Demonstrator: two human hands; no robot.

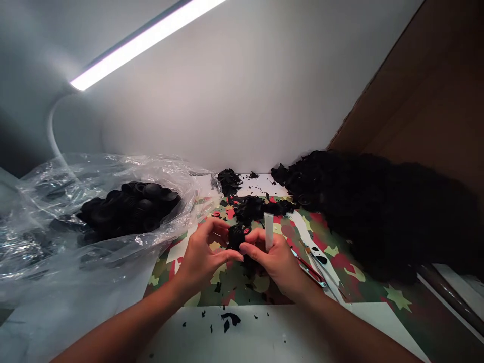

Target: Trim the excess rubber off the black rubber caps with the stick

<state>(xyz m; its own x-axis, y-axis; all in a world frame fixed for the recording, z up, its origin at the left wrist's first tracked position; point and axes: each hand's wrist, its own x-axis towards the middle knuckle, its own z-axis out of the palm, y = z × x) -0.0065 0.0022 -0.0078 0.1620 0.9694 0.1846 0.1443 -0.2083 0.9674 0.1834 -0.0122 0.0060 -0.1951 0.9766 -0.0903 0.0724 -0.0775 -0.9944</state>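
Observation:
Both hands meet over the camouflage-patterned mat [340, 257]. My left hand [202, 254] pinches a small round black rubber part [236, 235] with thumb and fingers. My right hand [274, 257] is closed too; its thumb presses the same part, and a white stick-like tool [268, 231] stands up out of its grip. Black trimmings [247, 207] lie just beyond the hands.
A clear plastic bag [56, 232] on the left holds several black round parts [130, 206]. A big heap of black parts [378, 206] fills the right side. Thin red-handled tools [312, 267] lie right of my hand. A lamp bar [143, 40] glows above. Scraps dot the white sheet [264, 333].

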